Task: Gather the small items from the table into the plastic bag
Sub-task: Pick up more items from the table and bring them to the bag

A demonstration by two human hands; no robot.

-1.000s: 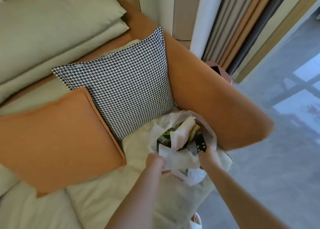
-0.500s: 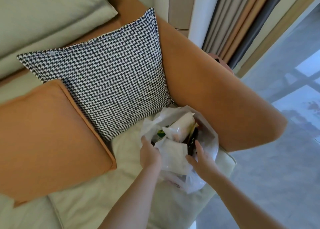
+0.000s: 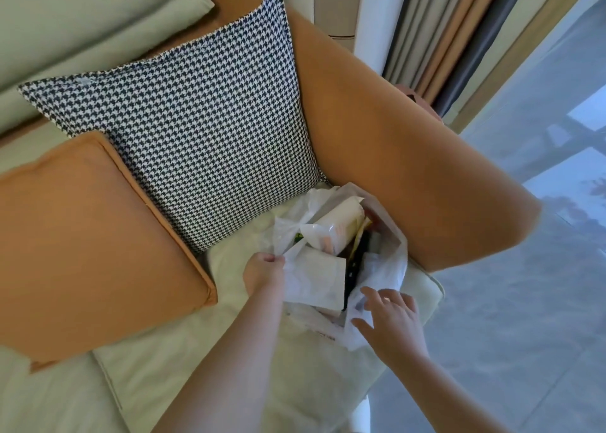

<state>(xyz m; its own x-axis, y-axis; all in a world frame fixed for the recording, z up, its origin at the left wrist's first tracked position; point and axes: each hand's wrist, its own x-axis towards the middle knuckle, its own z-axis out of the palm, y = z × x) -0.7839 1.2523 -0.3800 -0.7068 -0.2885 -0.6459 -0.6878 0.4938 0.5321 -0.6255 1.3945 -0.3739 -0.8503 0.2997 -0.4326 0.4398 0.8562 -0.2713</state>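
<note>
On the sofa seat beside the orange armrest [image 3: 410, 157], the full plastic bag [image 3: 380, 275] sat with the left hand [image 3: 264, 273] pinching its rim and the right hand [image 3: 390, 317] resting spread-fingered on its side, so drawing both edges up evenly would likely keep the contents in.

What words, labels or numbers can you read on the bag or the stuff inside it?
Nothing can be read for sure.
Plastic bag: a faint reddish print on its lower front, too blurred to read.
White pack in the bag: pale orange marks, too blurred to read.
Black item in the bag: tiny marks, too small to read.
Checked cushion: pattern only, no text.
</note>
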